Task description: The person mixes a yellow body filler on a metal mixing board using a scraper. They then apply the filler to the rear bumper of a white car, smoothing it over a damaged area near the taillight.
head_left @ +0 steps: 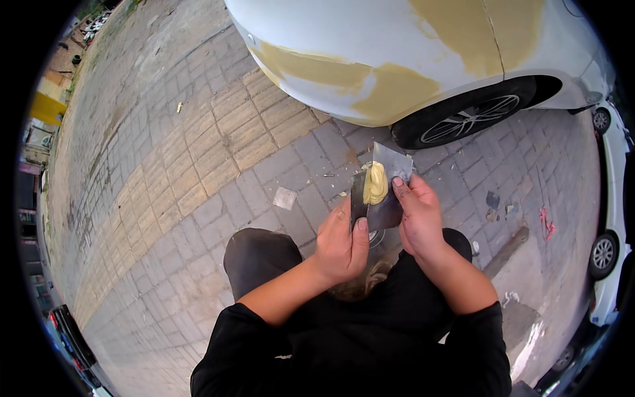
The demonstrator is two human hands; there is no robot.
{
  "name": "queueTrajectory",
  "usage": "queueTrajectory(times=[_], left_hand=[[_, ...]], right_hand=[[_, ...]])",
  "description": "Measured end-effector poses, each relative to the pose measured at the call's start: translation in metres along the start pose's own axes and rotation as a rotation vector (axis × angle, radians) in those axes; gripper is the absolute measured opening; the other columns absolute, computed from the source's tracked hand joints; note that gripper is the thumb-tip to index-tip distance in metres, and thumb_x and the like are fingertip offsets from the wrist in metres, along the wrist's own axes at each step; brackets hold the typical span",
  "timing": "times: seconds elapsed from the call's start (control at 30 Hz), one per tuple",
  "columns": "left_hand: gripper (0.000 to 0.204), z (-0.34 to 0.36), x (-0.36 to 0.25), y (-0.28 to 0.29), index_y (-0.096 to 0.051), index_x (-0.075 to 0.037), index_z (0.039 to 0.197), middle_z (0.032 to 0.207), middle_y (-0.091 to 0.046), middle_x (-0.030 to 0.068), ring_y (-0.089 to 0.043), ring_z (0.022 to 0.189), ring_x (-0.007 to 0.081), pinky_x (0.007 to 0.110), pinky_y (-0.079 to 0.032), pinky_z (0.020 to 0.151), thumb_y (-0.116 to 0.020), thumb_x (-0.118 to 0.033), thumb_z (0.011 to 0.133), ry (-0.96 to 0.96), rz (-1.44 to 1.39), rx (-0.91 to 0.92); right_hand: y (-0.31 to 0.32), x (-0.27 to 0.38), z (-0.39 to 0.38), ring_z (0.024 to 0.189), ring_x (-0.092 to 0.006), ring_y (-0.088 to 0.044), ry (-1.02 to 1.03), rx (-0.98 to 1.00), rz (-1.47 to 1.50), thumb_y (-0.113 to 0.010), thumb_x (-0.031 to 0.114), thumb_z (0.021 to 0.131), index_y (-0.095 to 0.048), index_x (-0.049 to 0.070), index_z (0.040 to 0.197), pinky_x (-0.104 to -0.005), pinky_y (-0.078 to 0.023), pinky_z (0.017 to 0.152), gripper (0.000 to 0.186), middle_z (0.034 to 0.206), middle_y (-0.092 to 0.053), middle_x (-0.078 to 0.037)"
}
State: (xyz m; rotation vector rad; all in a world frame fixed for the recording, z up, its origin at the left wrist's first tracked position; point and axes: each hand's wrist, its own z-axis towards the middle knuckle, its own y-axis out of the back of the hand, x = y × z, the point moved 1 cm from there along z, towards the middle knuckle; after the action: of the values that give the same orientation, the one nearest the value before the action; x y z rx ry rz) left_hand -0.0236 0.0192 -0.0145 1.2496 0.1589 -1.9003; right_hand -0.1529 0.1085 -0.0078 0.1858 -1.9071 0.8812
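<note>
Left hand (341,243) nearly closed on dark plate (357,198); right hand (421,215) pinching grey sheet (393,163).

The ground is a pavement of grey bricks (178,278), crossed by a strip of ribbed yellowish tiles (209,140) from near left to far middle. A pale squarish scrap (284,198) lies on the bricks (its edges look uneven). Farther left sits a small yellow bit (179,107); to the right, a dark flat piece (493,200) and a crumpled pinkish-red scrap (547,223). A car's black-tyred wheel (469,118) stands at the far right.
</note>
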Motion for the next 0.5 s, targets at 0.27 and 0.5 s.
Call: queueTrajectory(times=[0.27, 0.5], left_hand=[[0.033, 0.005, 0.009, -0.002, -0.051, 0.012, 0.122, 0.091, -0.064, 0.0227, -0.066, 0.073, 0.0317, 0.036, -0.052, 0.064, -0.051, -0.002, 0.092, 0.153, -0.040, 0.247], [0.029, 0.027, 0.037, 0.020, -0.051, 0.002, 0.123, 0.111, -0.066, 0.0147, -0.067, 0.097, 0.0270, 0.041, -0.056, 0.084, -0.046, -0.012, 0.098, 0.758, -1.172, -0.005]], right_hand=[[0.014, 0.002, 0.008, 0.104, -0.0123, -0.058, -0.054, -0.020, 0.000, -0.049, 0.008, 0.100, -0.059, 0.000, 0.113, -0.0286, -0.044, 0.094, 0.018, 0.110, -0.065, -0.006], [0.031, 0.044, 0.013, 0.122, -0.0178, -0.052, 0.325, -0.123, 0.326, -0.046, 0.011, 0.101, -0.046, 0.002, 0.129, -0.0360, -0.037, 0.107, 0.029, 0.132, -0.055, -0.008]])
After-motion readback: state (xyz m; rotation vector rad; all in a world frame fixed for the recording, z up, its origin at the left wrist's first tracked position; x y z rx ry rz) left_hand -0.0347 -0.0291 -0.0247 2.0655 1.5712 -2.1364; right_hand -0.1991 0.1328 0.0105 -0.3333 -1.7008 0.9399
